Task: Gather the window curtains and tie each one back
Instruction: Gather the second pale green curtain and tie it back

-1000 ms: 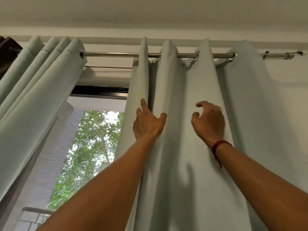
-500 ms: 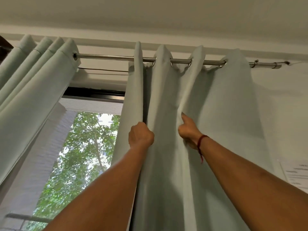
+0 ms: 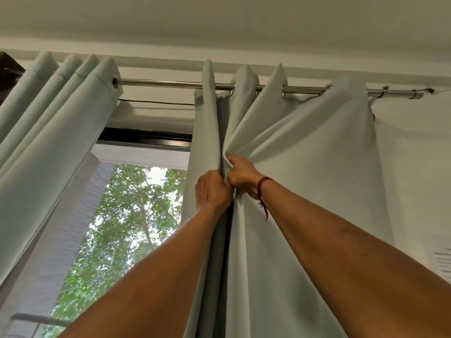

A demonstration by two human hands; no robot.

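A steel rod [image 3: 158, 82] crosses the upper frame under the ceiling and carries two pale green curtains. The left curtain [image 3: 48, 142] hangs bunched in four folds at upper left, beside the window [image 3: 136, 215], where green leaves show. The right curtain [image 3: 317, 179] fills the centre and right, blocking the view past the window's right side. Two hands meet at centre. The left hand [image 3: 212, 191] grips gathered folds, fingers curled into the cloth. Touching it, the right hand [image 3: 241, 174], wearing one red thread bracelet [image 3: 262, 189], pinches a fold. Two bare rings [image 3: 384, 91] sit at the rod's right end. One printed sheet [image 3: 443, 262] shows at the right edge.
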